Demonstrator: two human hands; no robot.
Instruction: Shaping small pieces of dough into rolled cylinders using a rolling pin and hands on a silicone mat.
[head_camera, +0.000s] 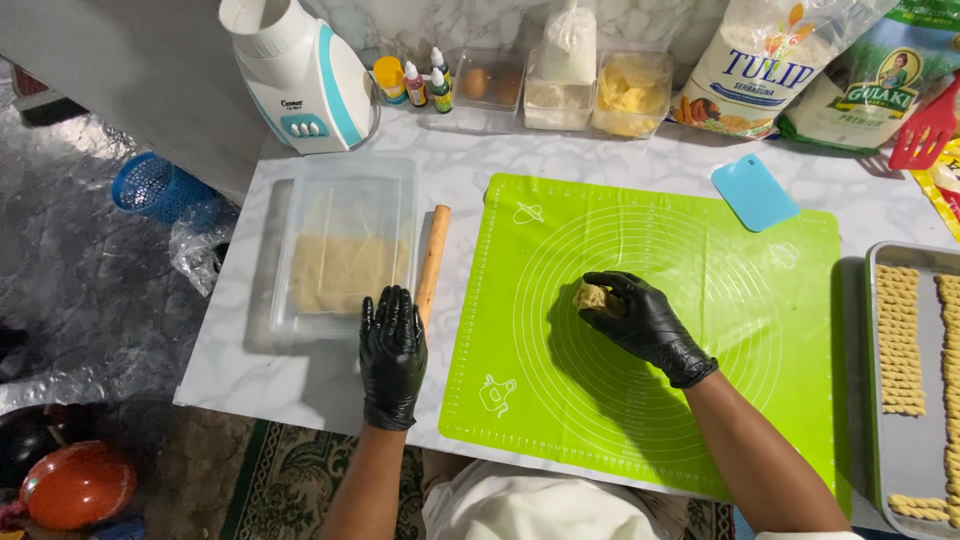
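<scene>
Right black-gloved hand (648, 325), frame centre, clamps a pale, rough dough lump (592, 297) over the green silicone mat (700, 260), bare all around. Left gloved hand (392, 345) rests flat, fingers together, beside the wooden rolling pin (433, 260) and clear plastic dough tub (345, 250).

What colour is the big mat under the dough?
Bright green mat with white circle and ruler lines, seen in the head view.
</scene>
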